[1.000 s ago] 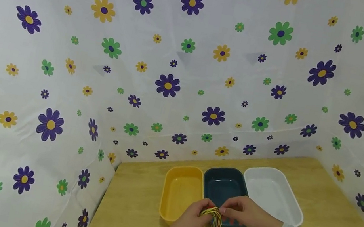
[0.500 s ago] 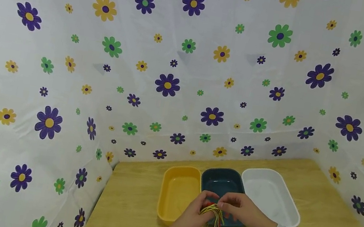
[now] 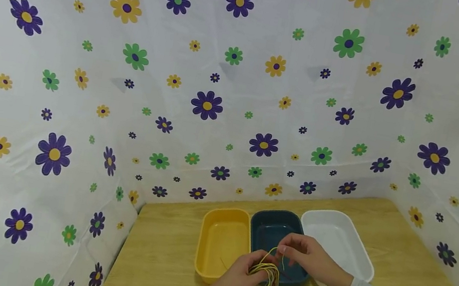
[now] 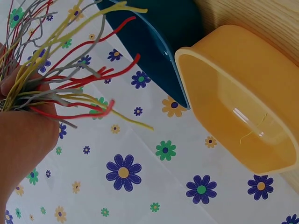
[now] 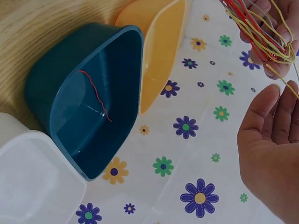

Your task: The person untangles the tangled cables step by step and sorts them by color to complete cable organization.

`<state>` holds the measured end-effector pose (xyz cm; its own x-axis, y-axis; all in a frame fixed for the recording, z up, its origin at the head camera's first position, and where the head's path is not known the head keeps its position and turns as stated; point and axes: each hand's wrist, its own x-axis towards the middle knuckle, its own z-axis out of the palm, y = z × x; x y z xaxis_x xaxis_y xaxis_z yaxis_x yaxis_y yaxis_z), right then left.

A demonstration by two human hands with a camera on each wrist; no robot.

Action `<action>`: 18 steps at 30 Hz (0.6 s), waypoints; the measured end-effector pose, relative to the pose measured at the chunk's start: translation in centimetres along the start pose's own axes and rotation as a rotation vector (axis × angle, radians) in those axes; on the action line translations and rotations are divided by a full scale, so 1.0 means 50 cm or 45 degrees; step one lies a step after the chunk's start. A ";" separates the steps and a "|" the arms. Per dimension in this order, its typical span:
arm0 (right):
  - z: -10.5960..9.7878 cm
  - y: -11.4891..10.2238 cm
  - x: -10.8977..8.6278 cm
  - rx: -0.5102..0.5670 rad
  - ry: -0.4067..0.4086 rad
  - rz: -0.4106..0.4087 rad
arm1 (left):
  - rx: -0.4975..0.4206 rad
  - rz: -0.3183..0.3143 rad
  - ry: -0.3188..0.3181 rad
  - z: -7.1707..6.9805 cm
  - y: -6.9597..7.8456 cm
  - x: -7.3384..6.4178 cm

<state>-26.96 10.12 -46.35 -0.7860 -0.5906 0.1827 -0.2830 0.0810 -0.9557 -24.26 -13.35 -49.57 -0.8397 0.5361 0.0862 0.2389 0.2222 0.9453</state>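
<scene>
All around, white sheeting point(image 3: 228, 79) printed with flowers; beneath the left grip point(image 3: 238, 272) and right grip point(image 3: 311, 261), a pale wooden desk point(image 3: 160, 258). Clasps a bundle of yellow, red and grey strands point(image 3: 267, 272) in the left grip, with loose ends drooping to its right. Pinches a single yellow strand point(image 5: 281, 78) at the fingertips of the right grip, just beside the bundle and looped toward it. Beyond both grips, a dark blue tray point(image 3: 272, 223) with a red strand point(image 5: 96, 93) inside. Beyond and left of the left grip, a yellow tray point(image 3: 224, 243) with a thin yellow strand point(image 4: 252, 133) inside. Beyond the right grip, a white tray point(image 3: 342, 245).
</scene>
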 end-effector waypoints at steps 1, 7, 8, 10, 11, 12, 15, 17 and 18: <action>-0.001 -0.001 0.001 -0.005 -0.005 -0.011 | -0.007 -0.003 -0.005 0.001 -0.001 -0.001; -0.009 -0.014 0.007 -0.037 0.043 -0.082 | -0.013 -0.022 -0.038 0.002 -0.007 -0.001; -0.011 -0.017 0.007 -0.042 0.058 -0.088 | -0.008 -0.024 -0.042 0.002 -0.008 -0.001; -0.015 -0.021 0.008 -0.053 0.083 -0.099 | -0.009 -0.030 -0.042 0.003 -0.009 -0.001; -0.016 -0.024 0.008 -0.055 0.095 -0.104 | -0.010 -0.035 -0.041 0.004 -0.009 -0.001; -0.018 -0.026 0.008 -0.055 0.110 -0.108 | -0.004 -0.038 -0.042 0.005 -0.010 -0.002; -0.026 -0.028 0.009 -0.044 0.170 -0.135 | 0.006 -0.056 -0.041 0.007 -0.013 -0.005; -0.036 -0.033 0.010 -0.044 0.220 -0.142 | 0.009 -0.061 -0.046 0.009 -0.016 -0.007; -0.043 -0.036 0.010 -0.043 0.246 -0.144 | 0.007 -0.062 -0.047 0.009 -0.018 -0.007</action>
<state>-28.02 11.39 -44.03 -0.8382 -0.4329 0.3319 -0.3907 0.0519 -0.9191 -23.96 -13.39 -50.61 -0.8320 0.5540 0.0286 0.2011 0.2531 0.9463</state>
